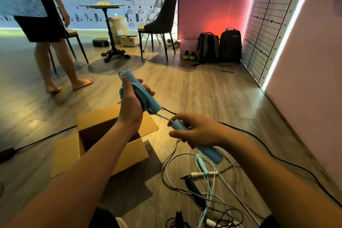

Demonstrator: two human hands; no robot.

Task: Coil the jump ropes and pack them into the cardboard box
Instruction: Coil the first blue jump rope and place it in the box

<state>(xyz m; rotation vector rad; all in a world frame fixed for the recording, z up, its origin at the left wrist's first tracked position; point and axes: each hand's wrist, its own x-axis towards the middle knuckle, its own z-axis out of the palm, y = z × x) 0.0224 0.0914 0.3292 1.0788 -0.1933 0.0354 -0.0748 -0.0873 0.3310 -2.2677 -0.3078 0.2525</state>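
The left hand [129, 105] clasps the coiled jump rope [152, 102] over the cardboard box [135, 153], keeping its loops together. At its 4 o'clock, the right hand [198, 131] grips the free handle [212, 154], probably for tucking.

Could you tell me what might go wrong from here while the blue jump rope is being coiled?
1. The coils gripped in the left hand could spring loose while the right hand brings its blue handle over.
2. The remaining rope pile looks tangled; pulling one rope may drag others.
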